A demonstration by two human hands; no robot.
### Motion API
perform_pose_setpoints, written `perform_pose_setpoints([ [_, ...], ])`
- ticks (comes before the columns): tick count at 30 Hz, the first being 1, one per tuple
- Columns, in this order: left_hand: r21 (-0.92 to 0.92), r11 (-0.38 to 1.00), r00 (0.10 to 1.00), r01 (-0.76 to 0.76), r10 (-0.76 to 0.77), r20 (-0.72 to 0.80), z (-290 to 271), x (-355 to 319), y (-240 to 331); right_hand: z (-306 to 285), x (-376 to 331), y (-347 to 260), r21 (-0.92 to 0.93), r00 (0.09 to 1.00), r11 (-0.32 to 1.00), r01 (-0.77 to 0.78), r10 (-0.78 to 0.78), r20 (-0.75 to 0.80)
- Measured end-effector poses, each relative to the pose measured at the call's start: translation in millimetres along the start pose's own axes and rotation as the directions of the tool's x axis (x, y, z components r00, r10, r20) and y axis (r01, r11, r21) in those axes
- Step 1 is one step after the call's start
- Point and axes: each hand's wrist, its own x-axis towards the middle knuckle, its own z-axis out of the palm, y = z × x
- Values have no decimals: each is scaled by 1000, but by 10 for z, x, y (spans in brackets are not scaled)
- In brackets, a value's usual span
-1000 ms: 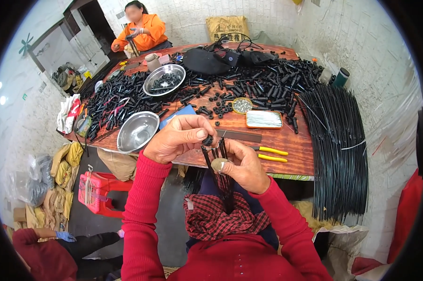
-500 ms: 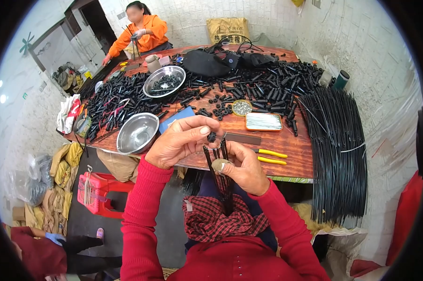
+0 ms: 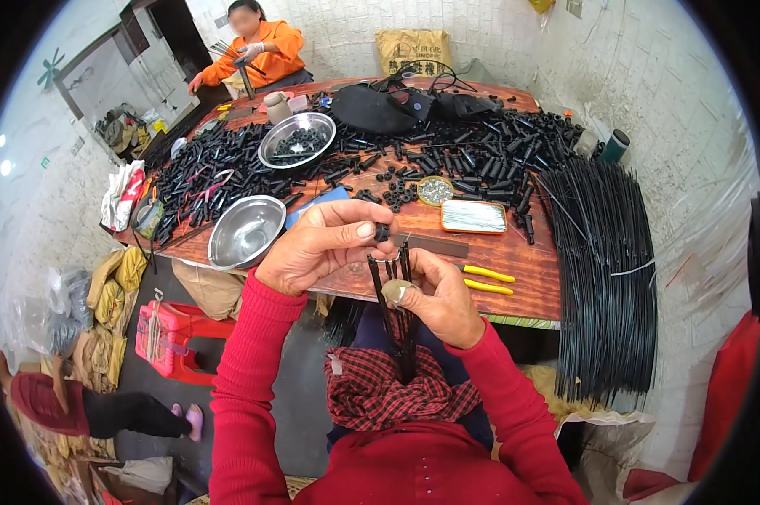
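Left hand (image 3: pixel 321 244) closed on a small black cap (image 3: pixel 382 231), right hand (image 3: pixel 440 301) wrapped around black rods (image 3: pixel 403 341), I hold both above the near edge of a crowded table (image 3: pixel 533 282). From my distant seat I see the cap pinched between thumb and fingers just above the rods' upper ends; whether they touch, I cannot tell. The rods slope steeply down toward a checked cloth (image 3: pixel 397 397). Beyond the hands I see a dark bar (image 3: pixel 434 245), pliers (image 3: pixel 491 273) with yellow handles to its right, and pins (image 3: pixel 474 216) and a round dish (image 3: pixel 434 192) farther back. One steel bowl (image 3: pixel 228 240) stands to the left; another (image 3: pixel 277 162), behind it, contains more black caps. Black tubes (image 3: pixel 466 160) litter the far side, long strands (image 3: pixel 607 295) drape over the right edge, and across the table sits a co-worker (image 3: pixel 283 50) in orange.
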Motion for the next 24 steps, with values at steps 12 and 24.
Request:
perform_pose_setpoints([
  [12,-31,1000,998,-3,2,-59,32,27,-86,0,22,11,-7,1000,1000,8,-8,-22],
  [24,-85,995,998,-44,41,-42,175,20,-58,17,16,-21,-14,1000,1000,3,-4,-31],
])
